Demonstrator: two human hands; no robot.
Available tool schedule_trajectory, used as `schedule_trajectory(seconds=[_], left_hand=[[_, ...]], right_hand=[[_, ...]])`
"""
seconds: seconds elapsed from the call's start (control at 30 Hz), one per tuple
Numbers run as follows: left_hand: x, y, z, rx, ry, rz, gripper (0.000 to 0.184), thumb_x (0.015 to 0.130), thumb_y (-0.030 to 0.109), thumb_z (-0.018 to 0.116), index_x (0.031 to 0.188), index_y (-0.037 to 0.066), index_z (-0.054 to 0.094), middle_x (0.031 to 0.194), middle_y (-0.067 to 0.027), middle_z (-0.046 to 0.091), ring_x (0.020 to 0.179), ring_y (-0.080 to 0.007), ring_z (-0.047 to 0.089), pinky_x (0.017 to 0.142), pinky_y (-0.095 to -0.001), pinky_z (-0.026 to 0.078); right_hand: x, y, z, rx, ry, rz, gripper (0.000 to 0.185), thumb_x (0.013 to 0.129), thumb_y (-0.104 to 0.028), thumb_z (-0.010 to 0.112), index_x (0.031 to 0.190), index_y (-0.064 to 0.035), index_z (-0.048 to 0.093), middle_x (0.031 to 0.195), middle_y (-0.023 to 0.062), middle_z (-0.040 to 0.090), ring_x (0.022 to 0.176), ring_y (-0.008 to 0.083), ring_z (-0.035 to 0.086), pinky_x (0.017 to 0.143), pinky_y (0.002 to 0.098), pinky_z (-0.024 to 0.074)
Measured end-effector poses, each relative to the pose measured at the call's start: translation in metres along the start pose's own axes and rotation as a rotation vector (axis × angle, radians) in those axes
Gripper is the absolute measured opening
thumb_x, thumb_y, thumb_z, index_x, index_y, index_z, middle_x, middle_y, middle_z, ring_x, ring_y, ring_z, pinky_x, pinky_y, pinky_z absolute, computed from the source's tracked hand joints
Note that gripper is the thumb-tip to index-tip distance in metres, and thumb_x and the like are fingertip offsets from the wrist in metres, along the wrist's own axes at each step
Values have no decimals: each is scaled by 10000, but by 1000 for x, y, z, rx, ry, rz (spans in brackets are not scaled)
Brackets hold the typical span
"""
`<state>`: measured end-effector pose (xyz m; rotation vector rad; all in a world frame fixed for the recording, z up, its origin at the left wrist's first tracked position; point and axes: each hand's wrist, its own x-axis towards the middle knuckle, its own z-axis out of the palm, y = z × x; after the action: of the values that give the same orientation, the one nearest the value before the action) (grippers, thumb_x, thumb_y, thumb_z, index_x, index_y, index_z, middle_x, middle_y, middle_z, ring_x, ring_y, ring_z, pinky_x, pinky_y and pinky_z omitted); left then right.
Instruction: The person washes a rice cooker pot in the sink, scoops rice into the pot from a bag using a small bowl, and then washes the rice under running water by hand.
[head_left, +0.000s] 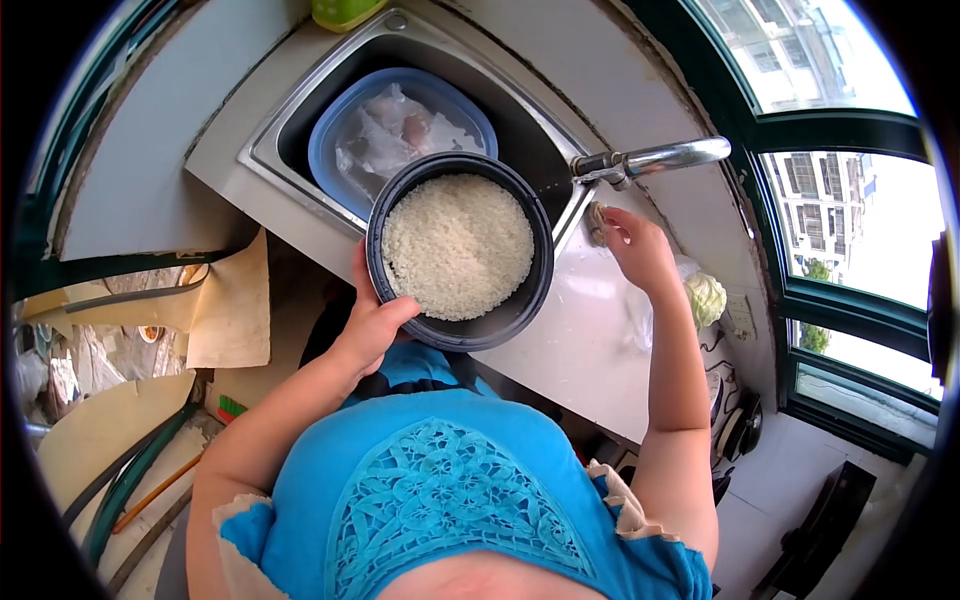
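My left hand (pixel 375 325) grips the near left side of a dark rice cooker pot (pixel 545 262), its thumb over the rim. White rice grains (pixel 460 245) fill much of the pot, which is tilted toward me above the sink's near edge. By the sink's right corner, my right hand (pixel 640 248) has its fingertips pinched at a small brownish cloth or scrubber (pixel 597 225) on the counter. Behind the pot, a blue basin (pixel 318 150) sits in the steel sink (pixel 262 150). Water and a clear plastic bag (pixel 385 125) with something pinkish inside are in the basin.
A chrome faucet (pixel 670 155) rises at the sink's right. A cabbage (pixel 706 298) and a plastic bag stand on the right counter (pixel 570 335). Green-framed windows (pixel 850 135) line the right wall. A yellow-green container (pixel 345 10) stands behind the sink; boards and hoses lie at left.
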<state>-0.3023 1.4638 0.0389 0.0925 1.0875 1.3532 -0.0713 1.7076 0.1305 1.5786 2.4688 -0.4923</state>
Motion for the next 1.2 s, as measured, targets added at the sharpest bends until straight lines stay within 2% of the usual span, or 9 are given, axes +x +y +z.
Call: schedule_trajectory(seconds=[0.17, 0.4, 0.6, 0.7, 0.83, 0.87, 0.97, 1.07, 1.2], left_hand=[[-12, 14, 12, -20, 119, -171, 935, 716, -2, 519, 1432, 257, -23, 1380, -127, 288, 1228, -299, 387, 923, -482, 442], [-9, -8, -2, -50, 117, -200, 879, 714, 22, 536, 1410, 248, 49, 1303, -99, 351, 1116, -257, 440, 842, -424, 455], [-8, -15, -4, -61, 101, -134, 857, 735, 35, 544, 1401, 232, 42, 1303, -110, 348, 1122, -252, 446, 826, -452, 463], [-8, -11, -3, -78, 95, -145, 800, 750, 31, 538, 1377, 235, 85, 1288, -107, 357, 1125, -257, 455, 814, -490, 478], [-13, -2, 3, -101, 105, -202, 698, 765, 10, 524, 1327, 243, 181, 1247, -100, 389, 1106, -263, 477, 798, -527, 502], [-13, -1, 3, -107, 99, -199, 692, 765, 9, 523, 1323, 239, 185, 1247, -104, 387, 1103, -267, 481, 789, -533, 506], [-10, -11, -2, -114, 95, -186, 850, 746, 39, 538, 1397, 243, 30, 1324, -118, 322, 1135, -296, 460, 770, -501, 510], [-12, -5, 0, -128, 118, -168, 687, 761, 14, 527, 1319, 231, 189, 1263, -120, 370, 1113, -312, 471, 785, -546, 502], [-9, -5, -1, -138, 71, -168, 747, 753, 20, 530, 1344, 237, 127, 1284, -126, 357, 1125, -312, 466, 779, -529, 507]], right_hand=[[-34, -74, 0, 443, -344, -311, 330, 890, -134, 554, 1189, 5, 541, 981, 143, 630, 779, 158, 645, 648, 283, 536], [0, -115, 88, -205, -140, -266, 552, 786, -88, 482, 1265, 148, 338, 1124, 311, 518, 894, 413, 613, 777, 411, 510], [-1, -150, 134, -81, -220, -344, 574, 756, -101, 525, 1279, 90, 384, 1154, 281, 496, 898, 409, 603, 776, 423, 506], [-18, -162, 113, -315, -281, -582, 509, 760, -109, 532, 1250, 12, 469, 1155, 207, 521, 915, 349, 615, 705, 418, 523], [19, -173, 112, -451, 58, -1312, 414, 776, -205, 568, 1185, -136, 575, 1199, 92, 521, 1160, 266, 461, 912, 517, 401], [31, -170, 117, -526, 26, -1252, 423, 776, -251, 589, 1188, -154, 575, 1214, 86, 511, 1197, 272, 407, 986, 562, 293], [46, -154, 104, -511, -130, -772, 471, 780, -275, 626, 1233, -178, 540, 1155, 93, 501, 1037, 263, 510, 826, 447, 464], [15, -130, 98, -523, -206, -410, 606, 735, -255, 684, 1286, -126, 470, 1231, 221, 444, 937, 302, 579, 744, 368, 521], [-30, -129, 90, -283, -520, -462, 528, 747, -200, 660, 1245, -129, 501, 1269, 251, 400, 943, 377, 590, 792, 404, 501]])
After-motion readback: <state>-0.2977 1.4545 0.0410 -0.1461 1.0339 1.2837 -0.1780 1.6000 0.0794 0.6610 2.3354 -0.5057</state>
